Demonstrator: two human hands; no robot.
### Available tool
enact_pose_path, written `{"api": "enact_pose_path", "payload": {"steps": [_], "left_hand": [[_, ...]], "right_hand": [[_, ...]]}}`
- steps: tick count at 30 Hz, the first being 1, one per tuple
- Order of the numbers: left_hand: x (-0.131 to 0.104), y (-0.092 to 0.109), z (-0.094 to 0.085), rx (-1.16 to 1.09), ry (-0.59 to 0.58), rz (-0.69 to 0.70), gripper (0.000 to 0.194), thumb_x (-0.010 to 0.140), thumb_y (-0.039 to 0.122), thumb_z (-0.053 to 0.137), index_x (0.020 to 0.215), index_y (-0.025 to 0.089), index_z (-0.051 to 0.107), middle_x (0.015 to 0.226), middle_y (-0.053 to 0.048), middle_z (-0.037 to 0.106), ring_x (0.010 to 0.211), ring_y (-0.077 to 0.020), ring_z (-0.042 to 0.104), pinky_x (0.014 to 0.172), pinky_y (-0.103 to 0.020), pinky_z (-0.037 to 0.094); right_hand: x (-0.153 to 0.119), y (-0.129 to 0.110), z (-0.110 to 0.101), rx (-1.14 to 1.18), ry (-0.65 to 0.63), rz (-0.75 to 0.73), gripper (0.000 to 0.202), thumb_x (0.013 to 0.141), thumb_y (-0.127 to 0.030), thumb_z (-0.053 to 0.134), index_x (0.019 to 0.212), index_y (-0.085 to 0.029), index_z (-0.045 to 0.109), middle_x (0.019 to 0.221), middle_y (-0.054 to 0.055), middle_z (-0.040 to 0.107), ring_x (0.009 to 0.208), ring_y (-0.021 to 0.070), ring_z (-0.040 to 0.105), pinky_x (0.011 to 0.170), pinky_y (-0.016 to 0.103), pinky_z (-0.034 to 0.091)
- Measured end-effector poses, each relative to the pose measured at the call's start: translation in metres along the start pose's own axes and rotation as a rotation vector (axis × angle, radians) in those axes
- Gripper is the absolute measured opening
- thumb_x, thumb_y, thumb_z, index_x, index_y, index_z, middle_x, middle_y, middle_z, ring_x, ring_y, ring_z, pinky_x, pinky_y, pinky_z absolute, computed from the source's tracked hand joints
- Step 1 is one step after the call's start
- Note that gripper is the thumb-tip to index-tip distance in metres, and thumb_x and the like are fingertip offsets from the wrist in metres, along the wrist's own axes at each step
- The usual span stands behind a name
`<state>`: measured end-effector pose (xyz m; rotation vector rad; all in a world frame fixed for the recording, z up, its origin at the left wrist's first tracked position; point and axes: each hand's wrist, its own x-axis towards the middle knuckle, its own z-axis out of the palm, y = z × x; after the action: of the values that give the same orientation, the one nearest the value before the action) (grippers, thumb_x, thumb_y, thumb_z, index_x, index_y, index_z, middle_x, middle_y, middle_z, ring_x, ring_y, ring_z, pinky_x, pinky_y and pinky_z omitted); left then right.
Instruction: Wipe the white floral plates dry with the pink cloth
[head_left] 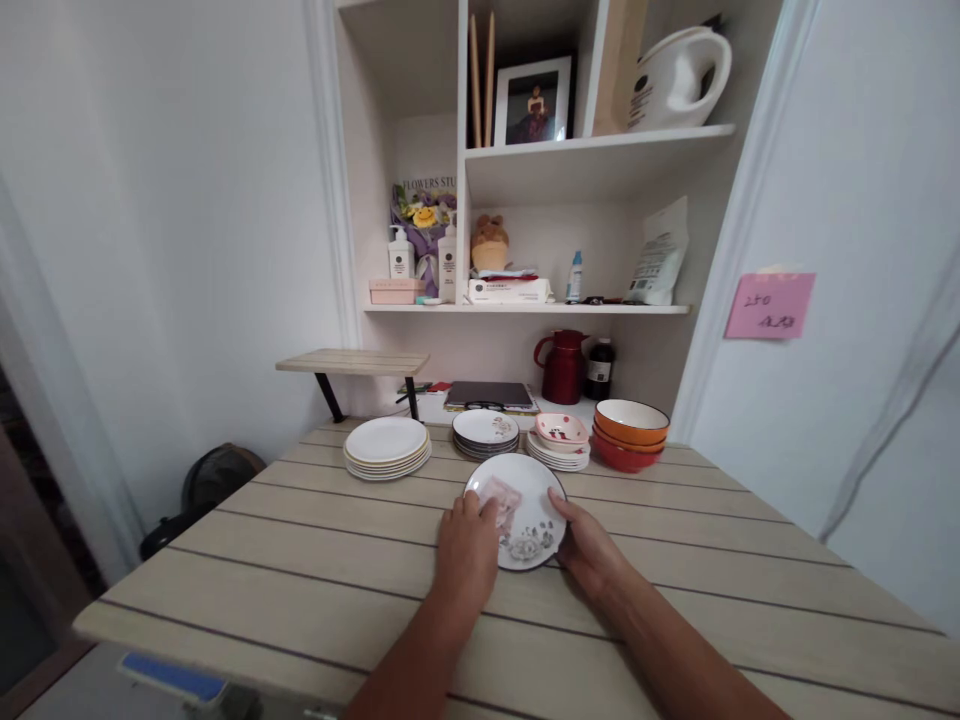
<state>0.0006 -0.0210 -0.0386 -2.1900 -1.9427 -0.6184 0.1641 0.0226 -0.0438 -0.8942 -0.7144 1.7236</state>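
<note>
White plate [532, 500] looks slick, breakable; right hand [591, 548] pinches it edgewise, three o'clock; left hand [469, 541] curls over cloth [510, 500], grip unclear.

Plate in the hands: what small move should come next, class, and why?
Probably slide the pink cloth toward the grey flowers with the left hand, while the right hand steadies the plate. The left fingers are at the cloth, which lies flat on the plate and leaves most of the flowers uncovered; the right hand grips the rim, thumb on top.
</note>
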Motion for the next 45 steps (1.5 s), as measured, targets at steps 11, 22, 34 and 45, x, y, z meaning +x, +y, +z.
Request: {"api": "enact_pose_path", "payload": {"steps": [11,22,34,45], "left_hand": [[-0.006,0.003,0.001,-0.196,-0.054,0.234,0.032,0.085,0.026,0.054,0.117,0.031,0.056,0.111,-0.004,0.052,0.103,-0.0197,0.049,0.087,-0.03,0.039],[0.002,-0.002,-0.002,0.045,-0.018,-0.145,0.03,0.087,0.033,0.053,0.117,0.03,0.058,0.107,-0.006,0.057,0.1,-0.0249,0.052,0.083,-0.038,0.038],[-0.002,0.0,0.0,0.044,-0.022,0.023,0.024,0.088,0.032,0.049,0.106,0.021,0.059,0.103,-0.007,0.057,0.093,-0.0203,0.055,0.077,-0.03,0.041],[-0.003,-0.001,0.003,-0.017,0.011,-0.006,0.029,0.088,0.035,0.048,0.115,0.026,0.057,0.105,-0.005,0.057,0.094,-0.0201,0.057,0.077,-0.03,0.042]], "right_hand": [[0.009,0.004,-0.007,0.009,-0.013,-0.036,0.022,0.081,-0.029,0.062,0.096,-0.014,0.061,0.079,0.008,0.074,0.064,0.0204,0.068,0.062,0.032,0.055],[0.011,0.007,-0.007,-0.06,-0.015,-0.034,0.023,0.081,-0.032,0.064,0.096,-0.014,0.062,0.084,0.009,0.074,0.069,0.0173,0.067,0.066,0.029,0.055],[0.011,0.004,-0.01,-0.029,-0.031,0.016,0.03,0.081,-0.036,0.063,0.1,-0.013,0.063,0.09,0.011,0.074,0.075,0.0206,0.068,0.066,0.031,0.055],[0.006,0.003,-0.008,-0.086,-0.049,-0.004,0.031,0.081,-0.042,0.062,0.097,-0.015,0.062,0.088,0.01,0.074,0.071,0.0186,0.066,0.064,0.03,0.053]]}}
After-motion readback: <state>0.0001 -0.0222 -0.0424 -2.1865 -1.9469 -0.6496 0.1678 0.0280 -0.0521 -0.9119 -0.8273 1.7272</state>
